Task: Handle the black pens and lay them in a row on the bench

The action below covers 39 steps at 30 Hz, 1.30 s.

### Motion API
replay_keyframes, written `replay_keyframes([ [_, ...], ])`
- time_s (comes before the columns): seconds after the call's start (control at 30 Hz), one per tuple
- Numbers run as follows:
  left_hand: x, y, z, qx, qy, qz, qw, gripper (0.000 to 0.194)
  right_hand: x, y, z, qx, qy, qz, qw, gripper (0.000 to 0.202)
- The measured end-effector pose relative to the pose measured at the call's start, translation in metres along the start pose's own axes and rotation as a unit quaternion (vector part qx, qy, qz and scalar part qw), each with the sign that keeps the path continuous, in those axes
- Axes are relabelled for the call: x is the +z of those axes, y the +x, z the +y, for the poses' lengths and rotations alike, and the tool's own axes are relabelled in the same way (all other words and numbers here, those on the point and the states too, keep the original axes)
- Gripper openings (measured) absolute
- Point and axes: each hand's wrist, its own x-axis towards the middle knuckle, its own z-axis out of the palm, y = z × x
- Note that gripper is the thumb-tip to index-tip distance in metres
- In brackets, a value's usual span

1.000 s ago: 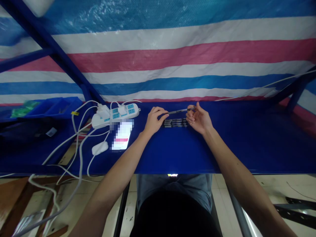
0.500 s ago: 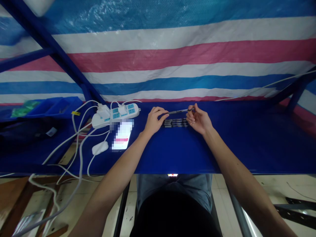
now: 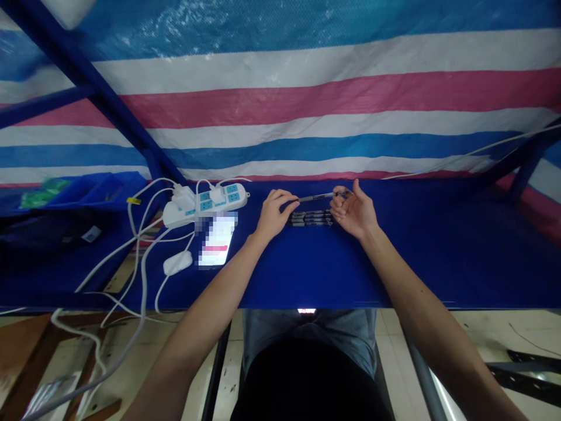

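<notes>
My left hand (image 3: 275, 214) pinches one end of a pen (image 3: 316, 197) between thumb and fingers. The pen runs nearly level, its right end slightly higher, over to my right hand (image 3: 356, 211). There the curled fingers of my right hand are around its dark end, while the thumb stands up, off the pen. Just below, on the near side, several similar dark and clear pens (image 3: 312, 218) lie side by side on the blue table (image 3: 315, 263). My left fingers partly cover the left ends of that row.
Left of my hands lie a lit phone (image 3: 218, 241), a white power strip (image 3: 232, 199) with plugs, and a white mouse-shaped device (image 3: 177, 263) among loose cables. Blue bins (image 3: 103, 190) stand farther left. A striped tarp (image 3: 328, 105) hangs behind the table.
My right thumb has lifted from the pen and now points up, and the right hand has opened slightly. My left hand and the row of pens have stayed in place.
</notes>
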Motion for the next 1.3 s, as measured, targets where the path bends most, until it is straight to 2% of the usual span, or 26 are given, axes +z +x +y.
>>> replay_keyframes([
  [0.13,-0.002,0.0,0.001,0.002,-0.006,-0.002,1.0,0.014,0.002,-0.001,-0.001,0.005,0.014,0.005,1.0,0.057],
  [0.3,-0.006,0.001,0.006,0.0,-0.01,-0.019,1.0,0.03,0.004,-0.002,-0.002,0.006,0.014,0.006,1.0,0.052],
  [0.4,-0.007,0.001,0.007,-0.003,-0.009,-0.01,1.0,0.028,0.002,0.001,0.002,-0.005,0.004,0.005,1.0,0.045],
  [0.5,-0.004,0.001,0.005,-0.007,-0.004,0.012,1.0,0.018,-0.001,0.005,0.01,-0.062,-0.085,0.049,0.993,0.032],
  [0.6,-0.001,0.001,0.0,-0.01,0.009,0.028,1.0,0.014,-0.006,0.01,0.017,-0.121,-0.205,0.098,0.966,0.023],
  [0.8,-0.004,0.003,-0.008,0.004,0.036,0.029,0.999,0.015,-0.016,0.016,0.026,-0.112,-0.289,0.092,0.946,0.025],
  [0.9,-0.007,0.004,-0.012,0.002,0.046,0.005,0.999,0.012,-0.02,0.019,0.03,-0.136,-0.34,0.096,0.925,0.019],
  [1.1,-0.008,0.002,-0.026,-0.026,0.084,-0.076,0.993,0.011,-0.022,0.023,0.04,-0.153,-0.49,0.073,0.855,0.013],
  [1.2,-0.007,0.0,-0.032,-0.039,0.092,-0.122,0.988,0.016,-0.023,0.022,0.042,-0.137,-0.522,0.053,0.84,0.019],
  [1.3,-0.009,-0.001,-0.032,-0.038,0.089,-0.156,0.983,0.023,-0.023,0.019,0.038,-0.136,-0.526,0.039,0.838,0.024],
])
